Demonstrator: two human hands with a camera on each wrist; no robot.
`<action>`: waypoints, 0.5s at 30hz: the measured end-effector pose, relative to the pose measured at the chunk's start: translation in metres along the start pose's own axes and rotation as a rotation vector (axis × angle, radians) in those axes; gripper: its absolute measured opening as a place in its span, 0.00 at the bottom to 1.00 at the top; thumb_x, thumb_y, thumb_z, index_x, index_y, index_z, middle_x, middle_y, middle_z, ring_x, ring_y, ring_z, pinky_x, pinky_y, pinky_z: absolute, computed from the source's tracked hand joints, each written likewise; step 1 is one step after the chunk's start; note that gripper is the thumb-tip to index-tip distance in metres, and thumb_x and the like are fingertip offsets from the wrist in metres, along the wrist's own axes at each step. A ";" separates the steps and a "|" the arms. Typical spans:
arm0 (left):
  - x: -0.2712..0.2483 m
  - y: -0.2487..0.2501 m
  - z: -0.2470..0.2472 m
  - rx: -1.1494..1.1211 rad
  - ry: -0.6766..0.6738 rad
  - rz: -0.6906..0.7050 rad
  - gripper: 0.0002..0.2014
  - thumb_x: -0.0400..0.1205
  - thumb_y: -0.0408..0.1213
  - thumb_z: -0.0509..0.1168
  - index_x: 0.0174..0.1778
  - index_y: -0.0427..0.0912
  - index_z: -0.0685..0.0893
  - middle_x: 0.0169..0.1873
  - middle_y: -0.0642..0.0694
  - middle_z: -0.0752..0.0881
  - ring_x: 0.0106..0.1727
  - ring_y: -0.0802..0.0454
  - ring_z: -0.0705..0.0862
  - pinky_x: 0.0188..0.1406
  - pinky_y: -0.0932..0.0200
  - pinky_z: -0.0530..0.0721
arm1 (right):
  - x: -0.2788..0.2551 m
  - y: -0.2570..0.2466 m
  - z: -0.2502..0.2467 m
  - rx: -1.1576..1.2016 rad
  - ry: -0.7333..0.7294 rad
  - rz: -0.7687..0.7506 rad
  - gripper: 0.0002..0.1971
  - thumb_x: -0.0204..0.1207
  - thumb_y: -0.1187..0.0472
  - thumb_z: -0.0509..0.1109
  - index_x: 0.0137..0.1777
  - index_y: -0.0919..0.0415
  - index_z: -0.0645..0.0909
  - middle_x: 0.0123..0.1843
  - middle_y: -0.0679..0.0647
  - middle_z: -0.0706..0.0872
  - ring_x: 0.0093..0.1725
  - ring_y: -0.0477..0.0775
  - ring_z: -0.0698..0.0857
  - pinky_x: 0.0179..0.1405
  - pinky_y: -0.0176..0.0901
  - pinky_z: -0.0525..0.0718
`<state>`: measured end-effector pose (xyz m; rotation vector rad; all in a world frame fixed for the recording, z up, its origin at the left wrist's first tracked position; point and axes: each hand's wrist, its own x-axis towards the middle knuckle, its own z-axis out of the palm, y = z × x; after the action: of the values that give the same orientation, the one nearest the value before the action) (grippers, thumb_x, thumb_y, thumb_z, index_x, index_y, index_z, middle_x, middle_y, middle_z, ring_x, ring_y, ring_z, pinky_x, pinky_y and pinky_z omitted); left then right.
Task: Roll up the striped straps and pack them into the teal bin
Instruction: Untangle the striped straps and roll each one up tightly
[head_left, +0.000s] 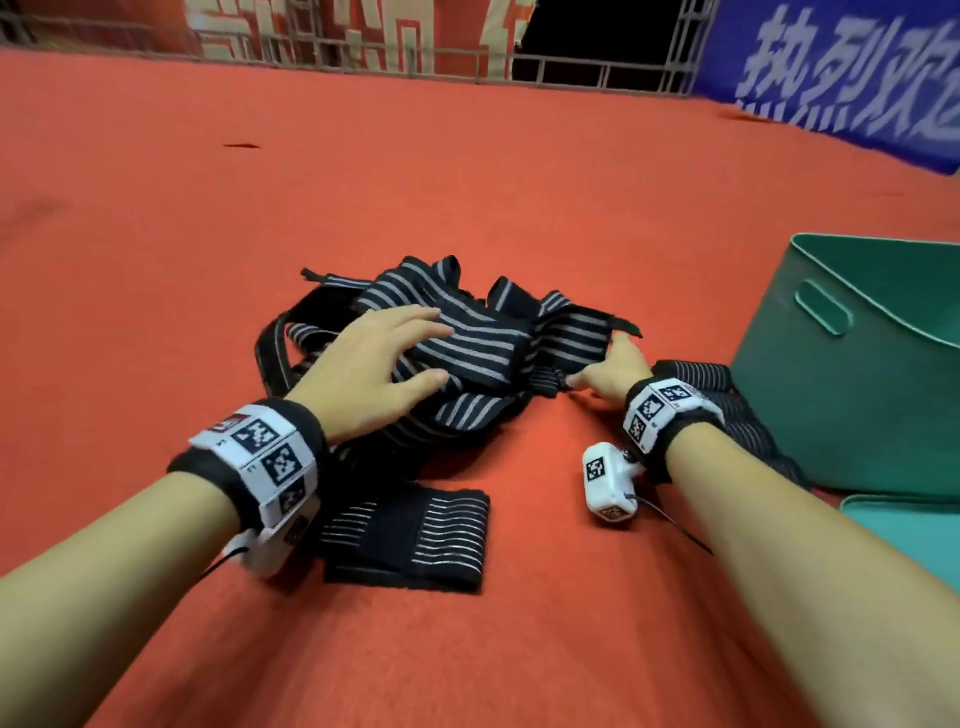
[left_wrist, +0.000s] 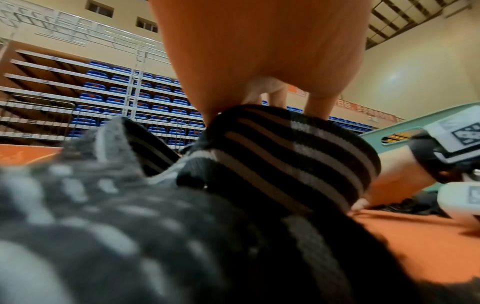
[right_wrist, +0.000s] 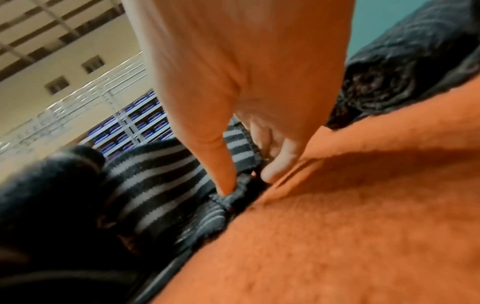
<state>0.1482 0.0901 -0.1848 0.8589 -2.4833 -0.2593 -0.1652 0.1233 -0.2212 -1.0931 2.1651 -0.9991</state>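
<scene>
Both bare forearms extended forward, marker-covered bands on both wrists, left hand (head_left: 374, 364) palm down, fingers straight and spread, thumb apart, right hand (head_left: 615, 371) low, thumb and fingers (right_wrist: 275, 162) pinching together at the fingertips

We're inside an indoor sports hall: tiers of blue folding spectator seats (left_wrist: 116, 98) climb behind white metal railings (left_wrist: 135, 67), with a broad red-orange carpeted floor (head_left: 467, 166) and a blue fabric banner with white lettering (head_left: 841, 73) at its far edge.
</scene>
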 end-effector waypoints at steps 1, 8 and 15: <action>0.002 0.004 0.005 0.063 -0.010 0.036 0.32 0.79 0.65 0.56 0.75 0.54 0.81 0.81 0.54 0.75 0.85 0.55 0.67 0.88 0.40 0.56 | 0.003 0.002 0.002 0.052 0.013 -0.034 0.17 0.70 0.73 0.81 0.47 0.55 0.78 0.52 0.56 0.90 0.54 0.60 0.90 0.56 0.56 0.89; 0.030 0.037 0.039 0.255 -0.150 0.293 0.30 0.86 0.57 0.54 0.84 0.53 0.72 0.88 0.51 0.64 0.90 0.50 0.55 0.89 0.39 0.48 | -0.011 0.007 -0.004 0.380 -0.026 -0.195 0.15 0.78 0.49 0.79 0.43 0.63 0.90 0.44 0.54 0.94 0.46 0.55 0.92 0.53 0.56 0.89; 0.059 0.058 0.062 0.430 -0.173 0.253 0.37 0.87 0.63 0.53 0.91 0.53 0.53 0.90 0.51 0.56 0.91 0.47 0.52 0.88 0.33 0.45 | -0.042 -0.006 -0.033 0.283 -0.074 -0.395 0.25 0.66 0.44 0.86 0.28 0.49 0.70 0.33 0.54 0.75 0.35 0.49 0.74 0.37 0.46 0.72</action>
<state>0.0458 0.0996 -0.1962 0.6918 -2.8286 0.3111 -0.1632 0.1684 -0.1921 -1.4182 1.7158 -1.3639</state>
